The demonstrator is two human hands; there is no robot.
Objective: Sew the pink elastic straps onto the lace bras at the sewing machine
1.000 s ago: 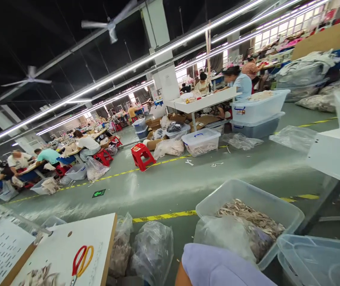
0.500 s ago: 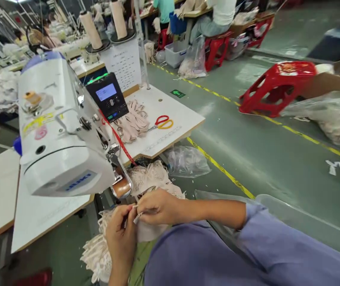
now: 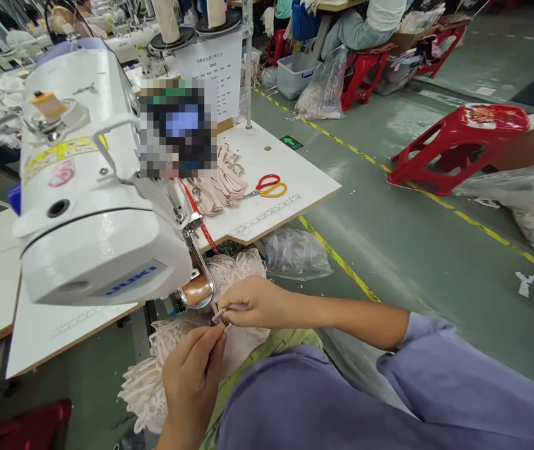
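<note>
My left hand [image 3: 192, 365] and my right hand [image 3: 253, 303] meet in front of the sewing machine [image 3: 84, 250], just below its copper-coloured arm end [image 3: 196, 290]. Their fingertips are pinched on a small pale strap [image 3: 218, 316], mostly covered by the fingers. Beige lace pieces [image 3: 147, 381] hang in a bunch to the left of my left hand. More beige lace fabric [image 3: 241, 264] lies behind my right hand, beneath the machine's arm.
On the white table [image 3: 311, 181] are scissors [image 3: 271, 185] with red and yellow handles and a pile of beige straps [image 3: 220, 184]. A plastic bag [image 3: 297, 253] lies on the floor below. A tilted red stool [image 3: 463, 147] stands to the right.
The view has shifted slightly, moving the table and stool rightward in the picture. Both hands still pinch the strap, and its visible end has turned; my right hand sits a little higher.
</note>
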